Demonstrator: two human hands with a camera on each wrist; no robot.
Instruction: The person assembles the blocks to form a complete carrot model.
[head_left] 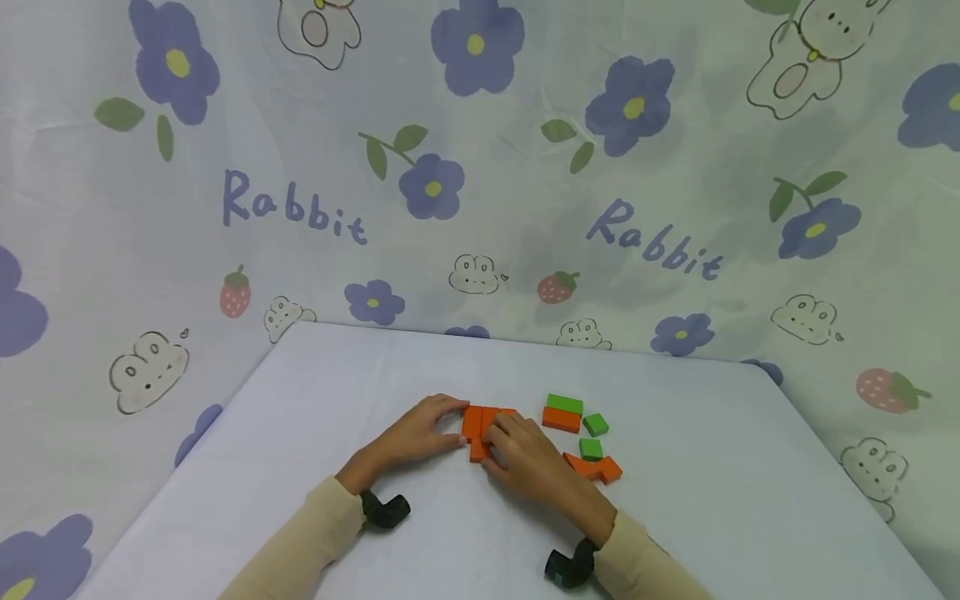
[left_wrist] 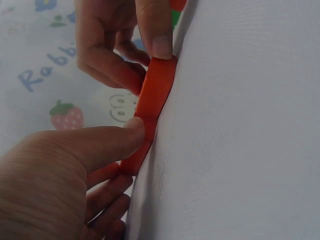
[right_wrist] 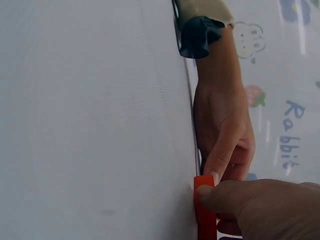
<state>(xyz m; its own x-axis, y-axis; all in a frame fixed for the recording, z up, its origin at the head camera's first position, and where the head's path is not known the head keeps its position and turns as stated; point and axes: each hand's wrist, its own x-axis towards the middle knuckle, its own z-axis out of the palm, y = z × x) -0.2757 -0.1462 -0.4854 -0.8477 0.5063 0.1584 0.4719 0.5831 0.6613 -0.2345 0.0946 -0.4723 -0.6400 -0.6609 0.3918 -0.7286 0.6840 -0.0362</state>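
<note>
Several flat orange blocks point(head_left: 472, 422) lie side by side on the white table, with one more orange block point(head_left: 476, 451) against their near side. My left hand point(head_left: 414, 430) holds the group from the left, index finger at the far edge and thumb at the near one. In the left wrist view that thumb rests on the orange side wall point(left_wrist: 149, 131). From the right, my right hand point(head_left: 528, 458) grips the near orange block, its fingers over the group and hiding part of it. The right wrist view has its thumb against the orange block point(right_wrist: 206, 217).
To the right lie a long green block point(head_left: 565, 404) beside an orange block point(head_left: 561, 419), two small green blocks point(head_left: 596, 424), an orange wedge-like piece point(head_left: 582, 466) and a small orange block point(head_left: 611, 470). A rabbit-and-flower cloth point(head_left: 495, 225) hangs behind the table point(head_left: 720, 517).
</note>
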